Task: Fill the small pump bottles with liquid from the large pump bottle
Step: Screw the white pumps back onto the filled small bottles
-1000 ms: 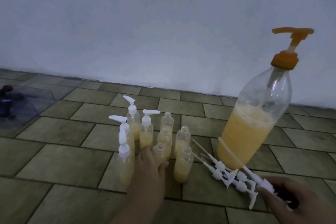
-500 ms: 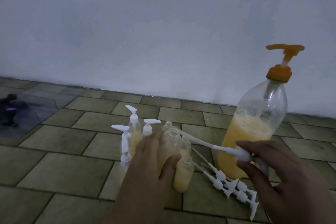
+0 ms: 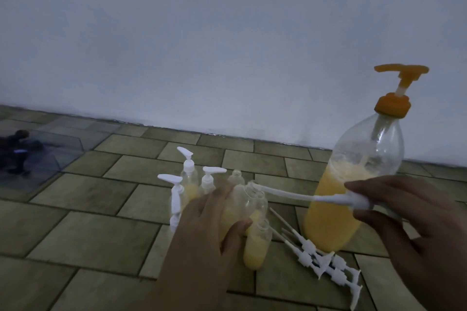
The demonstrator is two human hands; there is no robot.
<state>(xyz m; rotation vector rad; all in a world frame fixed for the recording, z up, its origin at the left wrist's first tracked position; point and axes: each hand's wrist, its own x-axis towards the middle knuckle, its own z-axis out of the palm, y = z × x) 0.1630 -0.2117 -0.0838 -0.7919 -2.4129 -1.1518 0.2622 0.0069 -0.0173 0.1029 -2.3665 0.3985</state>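
large pump bottle [image 3: 353,184] upright on tiled floor [image 3: 75,209] at right, orange pump on top, yellow liquid filling about lower half. left hand [image 3: 202,240] curled round small open bottle [image 3: 249,201], tilted, lifted above cluster, yellow liquid low inside. right hand [image 3: 409,230] pinches white pump top [image 3: 353,201], its tube tip at held bottle's mouth. uncapped small bottle [image 3: 256,247] stands just below, part yellow. capped small bottles [image 3: 189,179] behind left hand. loose pump tops [image 3: 326,262] lie by large bottle's base.
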